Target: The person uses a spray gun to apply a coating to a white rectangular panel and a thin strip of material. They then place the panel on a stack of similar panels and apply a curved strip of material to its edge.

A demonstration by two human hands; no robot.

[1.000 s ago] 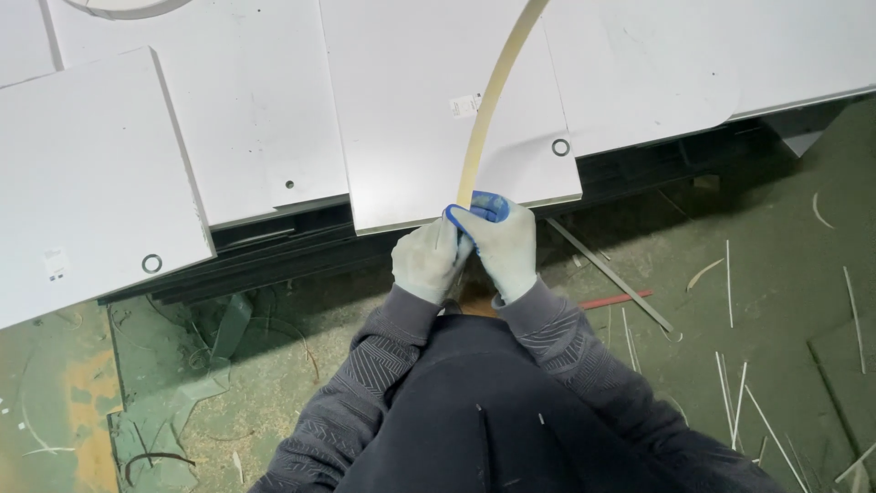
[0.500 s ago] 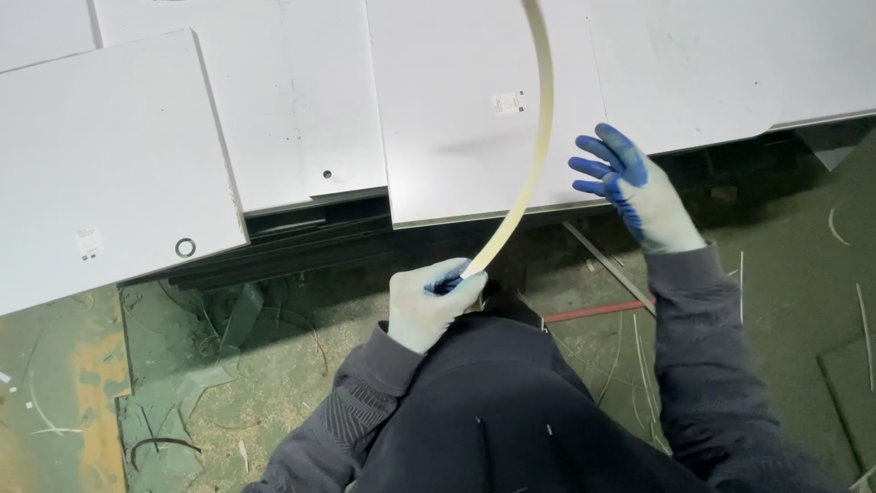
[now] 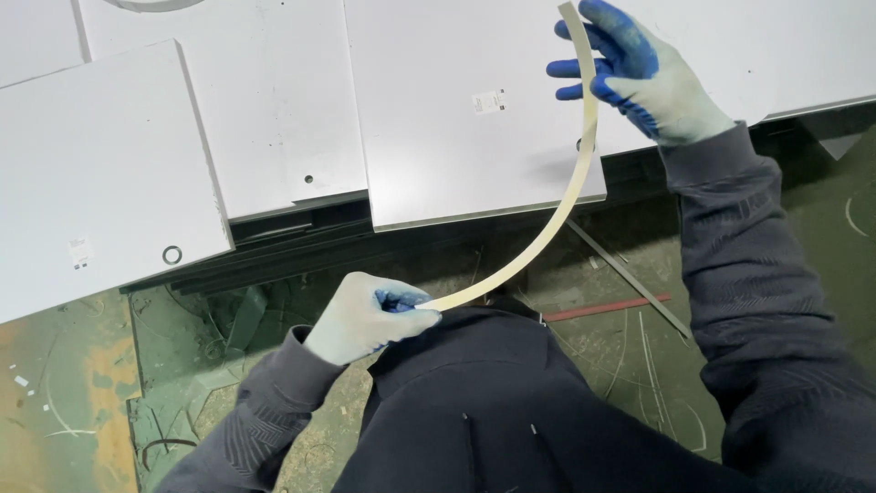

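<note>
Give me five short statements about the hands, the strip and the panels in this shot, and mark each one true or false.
1. The left hand pinches the lower end of the cream strip. True.
2. The strip is straight. False: it bends in an arc between the two hands.
3. The right hand is at the strip's upper end, over the white panels. True.
4. Both hands are bare. False: both wear pale gloves with blue fingers.
5. A thin red rod lies on top of a white panel. False: it lies on the green floor, below the panels.
</note>
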